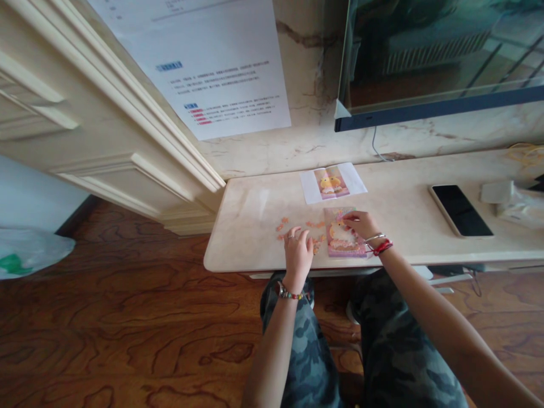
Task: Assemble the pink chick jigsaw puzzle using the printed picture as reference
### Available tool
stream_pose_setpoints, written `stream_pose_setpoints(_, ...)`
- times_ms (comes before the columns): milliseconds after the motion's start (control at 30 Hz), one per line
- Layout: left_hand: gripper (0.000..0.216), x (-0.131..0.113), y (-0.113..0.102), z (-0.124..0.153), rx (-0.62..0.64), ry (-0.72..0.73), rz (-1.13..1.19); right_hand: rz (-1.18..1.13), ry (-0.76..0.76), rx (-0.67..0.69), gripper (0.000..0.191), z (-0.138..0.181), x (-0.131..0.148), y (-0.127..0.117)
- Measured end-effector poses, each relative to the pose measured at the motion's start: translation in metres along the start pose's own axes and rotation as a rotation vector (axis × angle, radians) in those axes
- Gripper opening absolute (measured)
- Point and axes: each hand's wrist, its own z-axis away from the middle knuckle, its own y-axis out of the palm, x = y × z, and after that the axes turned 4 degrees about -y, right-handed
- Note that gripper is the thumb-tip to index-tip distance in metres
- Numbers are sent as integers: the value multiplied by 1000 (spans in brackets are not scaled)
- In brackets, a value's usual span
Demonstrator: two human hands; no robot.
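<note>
A partly assembled jigsaw puzzle [338,253] with a pink and purple border lies near the front edge of the pale cabinet top. Its middle is an open gap showing the pale surface. My right hand [360,222] is over its upper right part, fingers pinched at the inner edge; the small jigsaw piece there is mostly hidden by the fingertips. To the left, my left hand [298,252] hovers with loosely curled, parted fingers among loose orange jigsaw pieces [315,225]. Several other pieces lie scattered around it.
Behind the puzzle lies a white sheet with a printed picture [334,182] of a yellow figure. A phone [461,211] rests to the right, near a white box [497,192]. A screen [425,56] hangs on the wall, beside a taped-up printed page [221,73].
</note>
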Motion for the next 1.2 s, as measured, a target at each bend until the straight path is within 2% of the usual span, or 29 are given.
stream_pose_setpoints(100, 21, 0, -1, -1, 2, 0, -3, -28, 6, -31, 21, -5, -9, -10)
stream_pose_setpoints(300, 21, -4, -4, -4, 22, 19, -3, 179, -66, -51, 18, -10, -23, -27)
stream_pose_setpoints(433, 21, -9, -4, -3, 26, 33, -4, 197, -106, 2, 17, -12, -25, -30)
stream_pose_setpoints(633, 21, -13, 1, -5, 46, 45, -21, 290, -178, 88, 18, -15, -3, -20)
stream_pose_setpoints(767, 22, -17, 2, -10, 71, 69, -14, 354, -156, 110, 18, -19, 17, -8)
stream_pose_setpoints(867, 22, -19, 1, -13, 88, 97, -8, 357, -143, 106, 18, -20, 21, -5)
stream_pose_setpoints(1200, 20, -26, 9, -10, 110, 134, 15, 279, -133, 95, 19, -22, -24, -30)
